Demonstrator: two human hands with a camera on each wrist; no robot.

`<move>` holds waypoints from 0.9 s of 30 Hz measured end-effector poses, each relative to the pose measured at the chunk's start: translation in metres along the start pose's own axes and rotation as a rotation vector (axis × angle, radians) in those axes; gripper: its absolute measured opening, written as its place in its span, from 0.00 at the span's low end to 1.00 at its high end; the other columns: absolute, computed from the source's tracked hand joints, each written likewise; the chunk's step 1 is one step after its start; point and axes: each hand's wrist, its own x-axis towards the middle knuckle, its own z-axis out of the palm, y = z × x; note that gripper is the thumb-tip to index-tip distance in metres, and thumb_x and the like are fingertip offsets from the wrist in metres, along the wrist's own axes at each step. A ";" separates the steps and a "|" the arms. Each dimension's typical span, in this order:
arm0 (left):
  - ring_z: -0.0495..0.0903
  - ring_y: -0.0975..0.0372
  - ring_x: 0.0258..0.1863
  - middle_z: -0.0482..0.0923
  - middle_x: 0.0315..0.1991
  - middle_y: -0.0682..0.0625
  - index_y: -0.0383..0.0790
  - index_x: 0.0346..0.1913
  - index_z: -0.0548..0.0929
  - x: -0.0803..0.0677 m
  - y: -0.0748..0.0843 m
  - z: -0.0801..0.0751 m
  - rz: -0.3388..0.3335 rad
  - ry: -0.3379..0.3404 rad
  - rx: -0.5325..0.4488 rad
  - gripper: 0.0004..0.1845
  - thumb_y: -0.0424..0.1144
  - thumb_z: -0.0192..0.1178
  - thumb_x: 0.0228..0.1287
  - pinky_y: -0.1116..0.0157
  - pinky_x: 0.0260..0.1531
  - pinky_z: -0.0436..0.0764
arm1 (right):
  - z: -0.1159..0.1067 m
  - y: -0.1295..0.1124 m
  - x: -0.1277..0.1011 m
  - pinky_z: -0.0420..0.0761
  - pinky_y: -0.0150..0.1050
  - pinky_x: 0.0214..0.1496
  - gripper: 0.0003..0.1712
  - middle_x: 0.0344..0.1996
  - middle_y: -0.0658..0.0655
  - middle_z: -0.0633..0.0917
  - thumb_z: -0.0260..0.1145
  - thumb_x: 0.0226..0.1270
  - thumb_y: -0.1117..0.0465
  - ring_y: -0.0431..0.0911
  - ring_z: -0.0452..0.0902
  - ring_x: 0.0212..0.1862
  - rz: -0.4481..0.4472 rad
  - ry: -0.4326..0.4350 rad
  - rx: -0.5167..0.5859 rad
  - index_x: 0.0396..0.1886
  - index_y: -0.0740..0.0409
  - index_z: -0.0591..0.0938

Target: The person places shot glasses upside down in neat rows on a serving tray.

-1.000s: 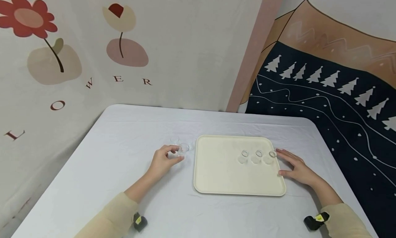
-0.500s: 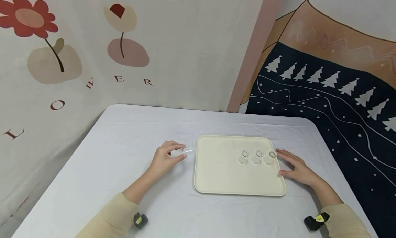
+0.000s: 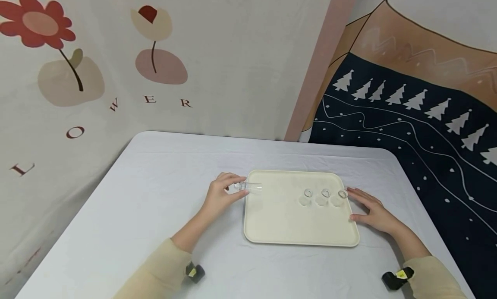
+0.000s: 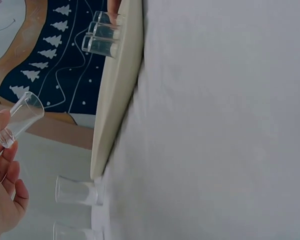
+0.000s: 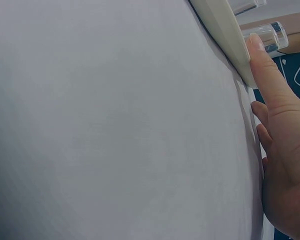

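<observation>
Small clear glass (image 3: 248, 187) pinched in the left hand (image 3: 222, 194) at the left rim of the cream tray (image 3: 287, 225).

The glass lies tilted, its mouth pointing over the tray, fingertips and thumb closed in a grip near its base; the left wrist view confirms it is raised off the bench (image 3: 136, 212). That view alone shows two more glasses (image 4: 75, 191) standing on the bench just beside the tray's far corner; in the head view they are hidden. Three glasses (image 3: 324, 196) stand in a row on the tray's right part. The right hand (image 3: 372, 212) rests flat and relaxed on the bench, fingers straight, one fingertip (image 5: 257, 45) touching the tray's right edge. The tray's left and near areas are bare. Glass outlines are faint against the pale surfaces.
</observation>
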 end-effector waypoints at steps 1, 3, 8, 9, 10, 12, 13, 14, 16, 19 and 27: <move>0.73 0.61 0.40 0.83 0.41 0.50 0.35 0.45 0.86 0.001 0.001 0.003 -0.001 0.004 -0.010 0.18 0.33 0.75 0.48 0.58 0.33 0.72 | 0.000 0.000 0.000 0.46 0.74 0.59 0.45 0.68 0.70 0.62 0.75 0.52 0.55 0.71 0.47 0.68 -0.001 0.001 0.000 0.69 0.60 0.67; 0.72 0.60 0.40 0.83 0.41 0.50 0.35 0.45 0.86 0.003 0.003 0.009 -0.001 0.010 -0.025 0.19 0.33 0.75 0.48 0.59 0.33 0.72 | 0.000 0.000 0.000 0.46 0.74 0.59 0.45 0.68 0.70 0.62 0.75 0.52 0.55 0.71 0.47 0.68 -0.003 0.002 -0.001 0.69 0.60 0.67; 0.73 0.60 0.41 0.83 0.42 0.51 0.36 0.46 0.86 0.009 0.010 0.025 -0.013 0.011 -0.053 0.19 0.34 0.75 0.48 0.58 0.34 0.72 | 0.001 0.000 -0.001 0.46 0.74 0.59 0.45 0.68 0.70 0.62 0.75 0.52 0.55 0.71 0.47 0.68 -0.006 0.005 0.004 0.69 0.60 0.67; 0.73 0.61 0.42 0.83 0.42 0.51 0.36 0.46 0.86 0.011 0.012 0.029 -0.022 0.009 -0.058 0.19 0.34 0.75 0.48 0.57 0.35 0.73 | 0.001 0.000 -0.001 0.46 0.74 0.59 0.45 0.68 0.70 0.62 0.75 0.51 0.55 0.72 0.47 0.68 -0.006 0.006 0.006 0.69 0.60 0.67; 0.73 0.61 0.43 0.83 0.42 0.52 0.37 0.47 0.86 0.011 0.013 0.032 -0.030 0.007 -0.062 0.19 0.34 0.75 0.48 0.57 0.35 0.73 | 0.001 0.000 -0.001 0.46 0.74 0.59 0.45 0.68 0.70 0.62 0.75 0.52 0.55 0.72 0.47 0.68 -0.006 0.006 0.008 0.69 0.60 0.67; 0.74 0.62 0.44 0.82 0.43 0.52 0.37 0.47 0.86 0.013 0.016 0.038 -0.052 0.002 -0.076 0.20 0.35 0.75 0.49 0.56 0.36 0.74 | 0.001 0.000 -0.001 0.46 0.74 0.59 0.45 0.68 0.70 0.62 0.75 0.52 0.55 0.72 0.47 0.68 -0.004 0.005 0.010 0.69 0.60 0.67; 0.74 0.62 0.44 0.82 0.43 0.52 0.37 0.47 0.86 0.013 0.017 0.041 -0.059 0.001 -0.083 0.20 0.35 0.75 0.49 0.57 0.36 0.74 | 0.000 0.000 -0.001 0.46 0.74 0.59 0.45 0.68 0.70 0.62 0.75 0.52 0.55 0.72 0.47 0.68 -0.003 0.004 0.011 0.69 0.60 0.67; 0.74 0.62 0.45 0.82 0.43 0.53 0.38 0.48 0.86 0.014 0.018 0.045 -0.067 -0.001 -0.089 0.20 0.35 0.74 0.49 0.57 0.36 0.74 | 0.000 0.000 -0.002 0.46 0.74 0.59 0.45 0.68 0.70 0.62 0.75 0.52 0.55 0.72 0.47 0.68 -0.001 0.004 0.011 0.69 0.60 0.67; 0.74 0.62 0.45 0.82 0.44 0.52 0.37 0.48 0.86 0.015 0.019 0.051 -0.071 -0.001 -0.101 0.20 0.35 0.74 0.49 0.58 0.36 0.74 | 0.000 0.000 -0.002 0.46 0.74 0.60 0.45 0.68 0.70 0.62 0.75 0.52 0.55 0.71 0.47 0.68 0.005 0.000 0.008 0.69 0.60 0.67; 0.74 0.62 0.46 0.82 0.44 0.52 0.37 0.48 0.86 0.017 0.019 0.060 -0.065 -0.002 -0.118 0.19 0.35 0.74 0.50 0.60 0.36 0.73 | 0.000 0.001 -0.001 0.45 0.74 0.60 0.45 0.69 0.69 0.62 0.75 0.52 0.54 0.71 0.46 0.69 0.010 -0.003 0.002 0.69 0.60 0.67; 0.74 0.62 0.44 0.82 0.43 0.53 0.37 0.47 0.86 0.021 0.020 0.083 -0.065 -0.020 -0.148 0.19 0.36 0.74 0.50 0.65 0.34 0.71 | -0.001 0.001 0.000 0.45 0.74 0.59 0.45 0.68 0.70 0.62 0.75 0.52 0.55 0.72 0.47 0.68 -0.014 0.001 -0.006 0.69 0.60 0.67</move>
